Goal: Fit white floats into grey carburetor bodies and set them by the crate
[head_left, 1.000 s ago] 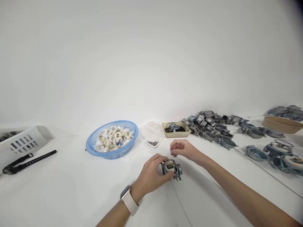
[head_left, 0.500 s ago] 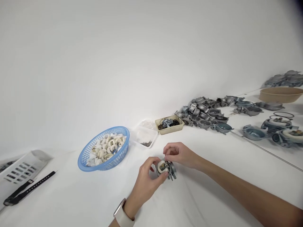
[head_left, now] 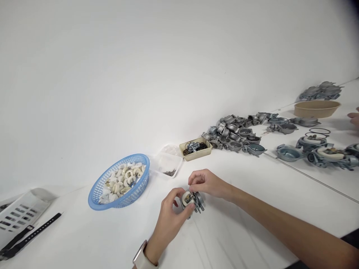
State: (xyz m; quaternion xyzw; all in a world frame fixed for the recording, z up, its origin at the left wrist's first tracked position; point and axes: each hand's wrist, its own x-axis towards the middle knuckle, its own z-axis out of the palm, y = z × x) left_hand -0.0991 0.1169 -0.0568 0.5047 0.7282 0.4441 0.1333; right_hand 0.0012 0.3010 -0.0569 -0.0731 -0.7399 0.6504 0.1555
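Note:
On the white table, a grey metal carburetor body (head_left: pixel 198 203) has a white ring-shaped float (head_left: pixel 185 196) on its upper face. My left hand (head_left: pixel 172 213) grips it from the left, thumb on the near side and fingers on the far side. My right hand (head_left: pixel 206 184) is at the far right edge of the carburetor with thumb and forefinger pinched together. Whatever lies between those fingertips is too small to make out. Just beyond the hands, a white tray (head_left: pixel 171 164) holds thin metal pins.
To the left is a blue basket (head_left: pixel 92 198) of white floats, with a black strap (head_left: pixel 39 231) and white basket (head_left: pixel 36 203) further out. A cream tray (head_left: pixel 198 155) holds black rings. Rightward lie piled metal parts (head_left: pixel 234 134), a tan bowl (head_left: pixel 316 110) and another person's hand (head_left: pixel 355 117).
The view has shifted slightly, so most things sit further left. Both hands keep much the same pose at the carburetor. Another person's hand has come into view at the right edge.

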